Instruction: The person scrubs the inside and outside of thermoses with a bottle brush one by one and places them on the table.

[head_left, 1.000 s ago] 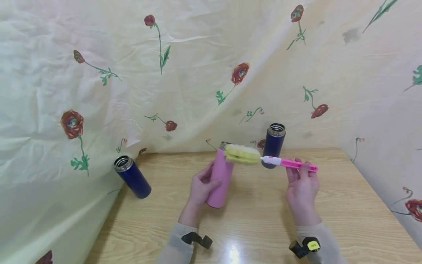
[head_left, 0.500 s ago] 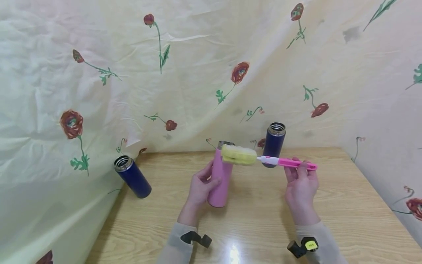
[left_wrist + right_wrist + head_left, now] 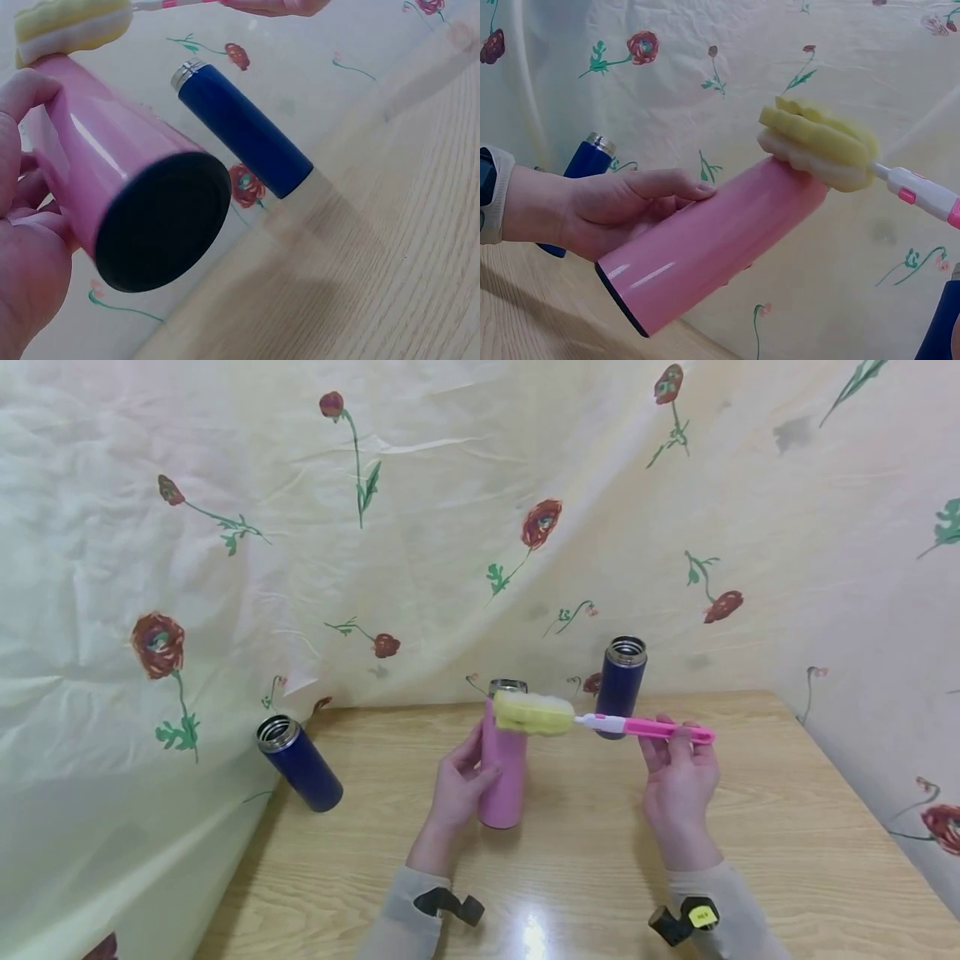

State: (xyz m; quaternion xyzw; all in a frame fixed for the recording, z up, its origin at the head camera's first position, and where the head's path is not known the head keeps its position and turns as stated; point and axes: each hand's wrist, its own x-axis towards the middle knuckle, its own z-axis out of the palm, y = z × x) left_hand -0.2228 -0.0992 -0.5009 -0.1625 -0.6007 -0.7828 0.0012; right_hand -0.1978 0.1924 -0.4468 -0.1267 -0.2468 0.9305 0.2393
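My left hand (image 3: pixel 455 787) grips a pink bottle (image 3: pixel 502 781) round its side, holding it up off the table. Its black base (image 3: pixel 166 225) faces the left wrist camera. In my right hand (image 3: pixel 681 783) the pink handle (image 3: pixel 660 729) of a sponge bottle brush is pinched between thumb and fingers. The brush's yellow and white sponge head (image 3: pixel 821 146) lies across the outside of the pink bottle near its steel neck, as the right wrist view shows. The brush lies nearly level, head to the left.
One open dark blue bottle (image 3: pixel 301 764) stands on the left of the wooden table (image 3: pixel 375 877). Another open dark blue bottle (image 3: pixel 622 681) stands at the back, behind the brush. A flowered cloth (image 3: pixel 450 527) hangs behind and along the sides.
My right hand and the brush have shifted a little left, the sponge sliding across the pink bottle's upper part. The pink bottle has turned more upright in my left hand.
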